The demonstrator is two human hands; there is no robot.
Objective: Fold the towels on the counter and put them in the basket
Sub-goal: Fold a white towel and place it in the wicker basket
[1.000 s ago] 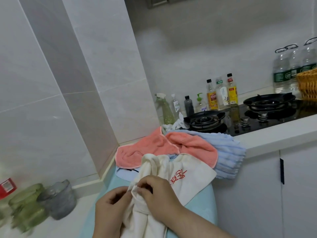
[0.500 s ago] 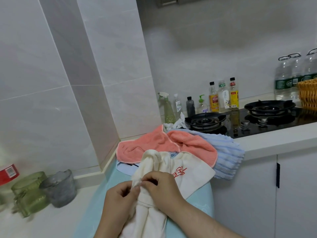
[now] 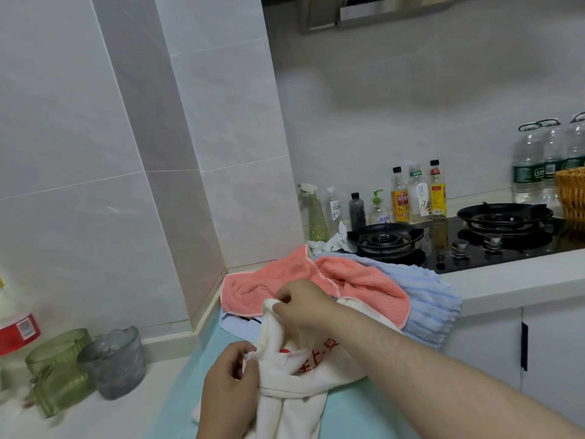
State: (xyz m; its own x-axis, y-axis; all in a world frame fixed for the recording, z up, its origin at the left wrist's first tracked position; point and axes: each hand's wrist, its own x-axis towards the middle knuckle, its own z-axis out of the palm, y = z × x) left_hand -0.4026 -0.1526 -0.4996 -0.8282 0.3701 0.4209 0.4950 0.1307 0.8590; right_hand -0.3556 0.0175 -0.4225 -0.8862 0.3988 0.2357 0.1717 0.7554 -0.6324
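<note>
Cream towel (red characters printed on it) hung bunched between both hands over the pale turquoise surface. The left hand pinched a fold low down. The right hand, higher and farther out, pinched a corner just in front of the pink towel, which lay on the blue towel. The wicker basket stood well apart, past the gas hob.

The red-printed cream towel hangs bunched from the left hand and right hand — coral towel and blue towel crumpled just beyond, wicker basket far right.
</note>
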